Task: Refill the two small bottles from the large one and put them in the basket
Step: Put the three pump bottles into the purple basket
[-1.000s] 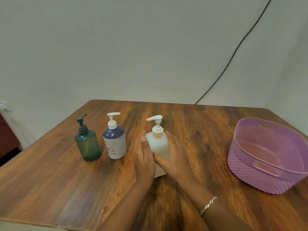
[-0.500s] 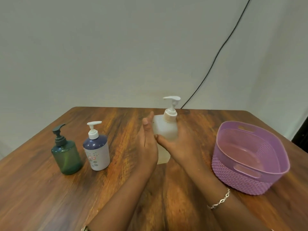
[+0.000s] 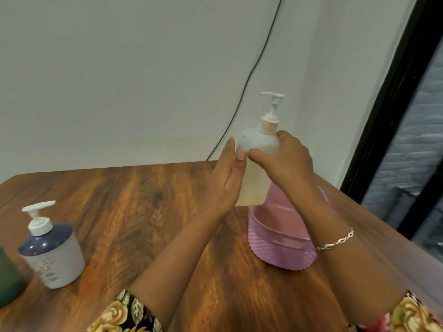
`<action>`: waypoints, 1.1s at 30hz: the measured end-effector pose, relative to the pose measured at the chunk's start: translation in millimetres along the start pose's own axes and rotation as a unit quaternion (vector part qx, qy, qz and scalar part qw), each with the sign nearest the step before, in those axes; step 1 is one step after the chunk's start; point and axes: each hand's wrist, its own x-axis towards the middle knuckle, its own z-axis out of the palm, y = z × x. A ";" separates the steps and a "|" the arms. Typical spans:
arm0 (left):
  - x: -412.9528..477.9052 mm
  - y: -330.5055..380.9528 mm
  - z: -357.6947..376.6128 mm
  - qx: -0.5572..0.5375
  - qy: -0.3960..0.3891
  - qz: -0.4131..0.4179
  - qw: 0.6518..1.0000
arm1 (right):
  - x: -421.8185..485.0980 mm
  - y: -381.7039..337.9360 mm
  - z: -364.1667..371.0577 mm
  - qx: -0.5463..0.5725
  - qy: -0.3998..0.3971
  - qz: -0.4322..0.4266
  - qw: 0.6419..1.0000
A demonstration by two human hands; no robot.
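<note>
The large white pump bottle (image 3: 257,149) is lifted above the wooden table (image 3: 134,207), upright, in front of the pink basket (image 3: 280,243). My right hand (image 3: 285,156) grips its shoulder, thumb across the front. My left hand (image 3: 227,178) lies flat against its left side with straight fingers. The small blue-and-white pump bottle (image 3: 49,250) stands at the left. Only a sliver of the green bottle (image 3: 8,281) shows at the frame's left edge.
A black cable (image 3: 249,73) runs down the white wall behind the table. A dark door or window frame (image 3: 393,92) rises at the right. My forearms cross over the near half of the table and hide part of the basket.
Both hands have raised the large bottle off the table and carried it right, over the basket's near side. The view has swung right, so the small bottles sit at the left edge.
</note>
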 end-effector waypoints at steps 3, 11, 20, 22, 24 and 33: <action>3.6 -12.3 18.2 0.023 -0.023 -0.016 0.999 | 16.7 24.5 -14.7 -0.030 0.035 0.033 0.998; 4.2 -51.7 48.4 0.052 -0.077 -0.141 0.986 | 29.6 85.8 4.7 -0.101 0.047 0.111 0.988; 7.2 -77.2 60.9 0.019 -0.067 -0.214 0.974 | 33.4 109.7 44.2 -0.160 0.061 0.160 0.972; 7.2 -81.2 61.9 0.015 -0.069 -0.210 0.975 | 32.9 112.2 50.5 -0.170 0.057 0.165 0.970; 6.8 -83.4 61.5 0.017 -0.068 -0.199 0.977 | 31.3 116.3 55.7 -0.174 0.055 0.166 0.969; 6.7 -95.4 61.6 0.015 -0.075 -0.179 0.981 | 30.7 128.2 67.3 -0.181 0.048 0.195 0.963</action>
